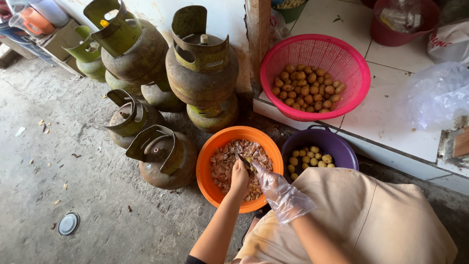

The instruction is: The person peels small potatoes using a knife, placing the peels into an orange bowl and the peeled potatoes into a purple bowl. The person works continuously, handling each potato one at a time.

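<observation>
Head view: a small potato [249,161] sits pinched between both hands over the orange bowl [205,161] of peelings. Left hand [239,178], bare, is curled shut around a knife. Right hand [273,188], in a clear plastic glove, closes its fingertips on the potato. Just right, a purple bowl [337,146] holds peeled potatoes; a pink basket [342,58] sits beyond.

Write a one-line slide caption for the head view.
Bare left hand and plastic-gloved right hand work a small piece over an orange bowl of peelings, beside a purple bucket.

Peel bowl [205,168] left of pot [337,146]; basket [273,63] behind.
</observation>
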